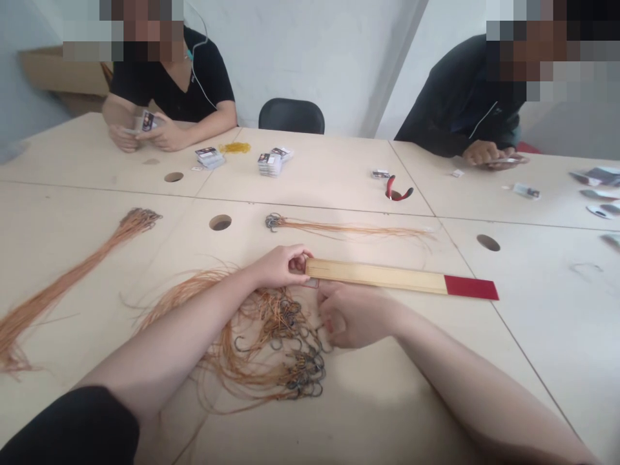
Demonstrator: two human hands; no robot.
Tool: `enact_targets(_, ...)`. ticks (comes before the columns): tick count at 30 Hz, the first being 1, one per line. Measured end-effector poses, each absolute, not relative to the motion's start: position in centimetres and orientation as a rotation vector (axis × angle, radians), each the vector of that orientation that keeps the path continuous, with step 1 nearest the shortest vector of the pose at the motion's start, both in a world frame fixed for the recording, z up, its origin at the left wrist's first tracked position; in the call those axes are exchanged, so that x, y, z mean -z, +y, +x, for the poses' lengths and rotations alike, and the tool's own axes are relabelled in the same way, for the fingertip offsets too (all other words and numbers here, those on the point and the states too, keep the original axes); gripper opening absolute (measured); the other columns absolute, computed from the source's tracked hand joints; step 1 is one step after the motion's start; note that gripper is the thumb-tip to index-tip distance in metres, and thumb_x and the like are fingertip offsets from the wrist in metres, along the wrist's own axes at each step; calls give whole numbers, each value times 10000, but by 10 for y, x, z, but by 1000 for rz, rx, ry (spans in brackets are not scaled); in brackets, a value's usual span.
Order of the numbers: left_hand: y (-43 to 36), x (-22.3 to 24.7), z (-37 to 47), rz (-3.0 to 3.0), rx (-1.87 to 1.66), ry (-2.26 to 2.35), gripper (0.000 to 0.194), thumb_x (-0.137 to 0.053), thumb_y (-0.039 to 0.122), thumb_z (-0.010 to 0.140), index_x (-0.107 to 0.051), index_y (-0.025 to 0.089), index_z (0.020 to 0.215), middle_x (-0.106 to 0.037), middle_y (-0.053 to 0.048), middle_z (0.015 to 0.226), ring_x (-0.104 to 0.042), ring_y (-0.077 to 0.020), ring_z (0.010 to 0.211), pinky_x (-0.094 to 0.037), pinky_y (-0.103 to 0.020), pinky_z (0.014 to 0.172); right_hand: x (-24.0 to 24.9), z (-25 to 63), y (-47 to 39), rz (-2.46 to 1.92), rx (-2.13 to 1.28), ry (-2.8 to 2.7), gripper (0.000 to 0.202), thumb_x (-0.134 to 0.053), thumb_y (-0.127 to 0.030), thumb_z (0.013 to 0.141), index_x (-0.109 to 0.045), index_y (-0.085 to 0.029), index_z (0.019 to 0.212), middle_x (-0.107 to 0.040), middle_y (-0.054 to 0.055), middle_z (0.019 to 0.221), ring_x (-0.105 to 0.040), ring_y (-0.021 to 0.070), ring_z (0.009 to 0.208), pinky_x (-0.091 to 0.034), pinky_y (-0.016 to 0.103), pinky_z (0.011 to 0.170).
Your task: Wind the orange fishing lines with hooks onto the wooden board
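My left hand (pixel 283 266) is closed at the left end of a long, flat wooden strip (pixel 378 272) with a red far end, its thumb and fingers pinching there. Just below that end, my right hand (pixel 356 314) has its fingers curled and its index finger up against the strip's edge. Whether something small is in it is hidden. Beneath and between my arms lies a loose pile of large fish hooks (pixel 305 371) tied to orange line (pixel 232 378). The nearest hooks lie close to my right fingers.
Bundles of hooked orange line lie at left (pixel 97 265) and beyond the strip (pixel 339 227). Red-handled pliers (pixel 400 190) rest in a table hole. Small labelled boxes (pixel 269 163) stand farther back. Two people sit opposite, a hand (pixel 167 132) and another hand (pixel 482 153) holding small packages.
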State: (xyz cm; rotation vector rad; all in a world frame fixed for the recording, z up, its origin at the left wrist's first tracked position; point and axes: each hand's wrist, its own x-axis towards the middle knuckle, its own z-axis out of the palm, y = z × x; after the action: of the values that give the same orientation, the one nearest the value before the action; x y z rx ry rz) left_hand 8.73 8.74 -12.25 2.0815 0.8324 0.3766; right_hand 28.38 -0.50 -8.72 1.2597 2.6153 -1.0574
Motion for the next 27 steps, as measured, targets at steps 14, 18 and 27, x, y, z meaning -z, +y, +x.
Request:
enact_targets(14, 89, 131, 86, 2093, -433, 784, 383, -646, 250, 659, -536, 179, 1019, -553, 25, 717, -522, -104, 654, -431, -218, 622, 106, 288, 0, 1506, 1025, 2575, 54, -526, -246, 729, -540, -200, 755, -542, -34, 705, -406, 79, 590, -246, 220, 531)
enact_targets(18, 88, 130, 86, 2111, -433, 786, 386, -641, 236, 661, -545, 181, 1031, -544, 26, 704, -514, -105, 655, -432, -222, 629, 102, 284, -1, 1509, 956, 2567, 234, -642, -391, 677, -540, -199, 764, -534, -38, 724, -409, 88, 611, -247, 221, 535)
enact_targets(27, 91, 130, 87, 2150, -403, 804, 443, -643, 229, 657, -571, 191, 1093, -568, 21, 728, -521, -102, 653, -415, -209, 611, 105, 280, 0, 1471, 992, 2591, 124, -652, -321, 716, -614, -204, 736, -593, -17, 814, -493, 106, 701, -317, 220, 613)
